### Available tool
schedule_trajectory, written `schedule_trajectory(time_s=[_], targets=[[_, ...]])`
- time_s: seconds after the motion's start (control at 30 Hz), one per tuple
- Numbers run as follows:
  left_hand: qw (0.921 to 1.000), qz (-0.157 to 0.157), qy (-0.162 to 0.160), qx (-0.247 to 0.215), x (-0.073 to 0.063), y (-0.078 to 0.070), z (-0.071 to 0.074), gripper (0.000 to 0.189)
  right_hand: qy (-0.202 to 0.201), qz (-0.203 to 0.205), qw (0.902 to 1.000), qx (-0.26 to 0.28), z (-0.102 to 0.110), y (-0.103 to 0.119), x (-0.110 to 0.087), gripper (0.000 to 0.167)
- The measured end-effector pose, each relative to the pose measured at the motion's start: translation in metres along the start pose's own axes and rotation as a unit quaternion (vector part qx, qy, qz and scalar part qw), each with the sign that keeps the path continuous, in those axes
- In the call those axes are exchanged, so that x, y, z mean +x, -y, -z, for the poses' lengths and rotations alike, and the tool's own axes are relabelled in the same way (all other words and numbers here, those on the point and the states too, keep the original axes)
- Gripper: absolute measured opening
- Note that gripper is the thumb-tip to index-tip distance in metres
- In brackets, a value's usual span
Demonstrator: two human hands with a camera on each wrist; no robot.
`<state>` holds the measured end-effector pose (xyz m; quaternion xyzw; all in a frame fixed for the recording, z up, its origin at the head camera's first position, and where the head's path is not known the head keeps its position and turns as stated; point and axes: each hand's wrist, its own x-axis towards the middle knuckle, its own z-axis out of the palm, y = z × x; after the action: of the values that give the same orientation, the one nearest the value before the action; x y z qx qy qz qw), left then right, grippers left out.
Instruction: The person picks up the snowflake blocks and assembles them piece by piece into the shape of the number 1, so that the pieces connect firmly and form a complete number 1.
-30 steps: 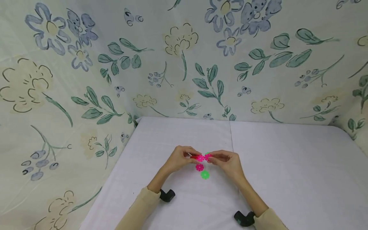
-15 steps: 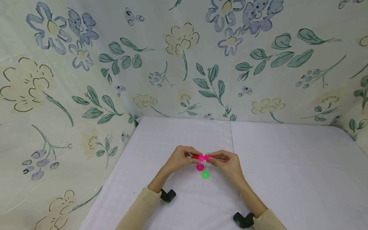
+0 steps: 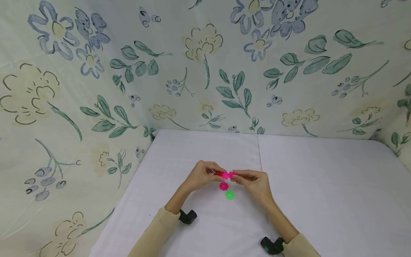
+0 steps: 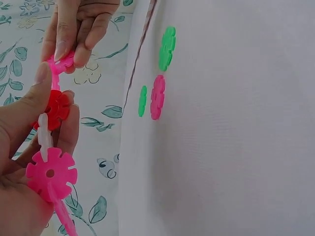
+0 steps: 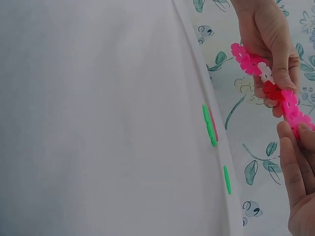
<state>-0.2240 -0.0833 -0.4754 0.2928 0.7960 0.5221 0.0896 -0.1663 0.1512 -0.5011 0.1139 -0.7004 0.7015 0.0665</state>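
Note:
My left hand (image 3: 203, 175) holds a chain of interlocking flower-shaped plastic discs, its thumb and fingers around the red disc (image 4: 58, 109). Toward the left palm the chain runs on through a white disc (image 4: 45, 132), a pink disc (image 4: 54, 172) and another pink one (image 4: 65, 219). Beyond the red disc a pink disc (image 5: 290, 103) joins the end pink disc (image 5: 300, 119), pinched between thumb and fingers of my right hand (image 3: 255, 182). Both hands are above the table, fingertips close together. The slot joint at that end is partly covered by fingers.
On the white-covered table (image 3: 321, 192) lie a loose pink disc (image 3: 223, 186) and a green disc (image 3: 229, 195), just below the hands. Another green disc (image 4: 142, 101) lies near them. A black wrist mount (image 3: 188, 216) is on each forearm. Floral cloth (image 3: 205, 71) hangs behind.
The two pink discs between my hands sit slightly closer together. My right fingers look a little straighter and cover more of the green disc behind them. Both grips stay the same.

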Motion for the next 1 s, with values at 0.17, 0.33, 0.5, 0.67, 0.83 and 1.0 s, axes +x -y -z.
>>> schedule_trajectory(time_s=[0.17,0.33,0.5,0.67,0.83,1.0], targets=[[1.0,-0.007,0.001,-0.006,0.0028,0.0005,-0.0007,0.024,-0.012,0.005,0.9999,0.002,-0.0011,0.0013,-0.0007,0.023],[1.0,-0.006,0.002,-0.005,0.005,-0.0002,-0.0013,0.024,-0.02,0.011,0.9997,0.0,-0.0014,-0.0008,0.0002,0.021],[0.9998,0.0,0.015,-0.016,0.0058,-0.001,-0.0015,0.024,-0.011,-0.005,0.9999,0.008,-0.0007,-0.001,0.0006,0.023],[0.9993,0.003,0.022,-0.029,0.0049,-0.0007,-0.0014,0.024,-0.007,-0.008,0.9999,0.009,-0.0014,0.0013,0.0,0.024],[0.999,0.011,0.029,-0.032,0.0027,0.0006,0.0006,0.025,0.007,0.007,1.0,-0.002,-0.002,0.0011,0.0013,0.025],[0.999,0.014,0.043,-0.002,0.0021,-0.0015,0.0034,0.028,0.007,0.004,0.9999,-0.01,-0.0029,0.0008,0.0021,0.025]])
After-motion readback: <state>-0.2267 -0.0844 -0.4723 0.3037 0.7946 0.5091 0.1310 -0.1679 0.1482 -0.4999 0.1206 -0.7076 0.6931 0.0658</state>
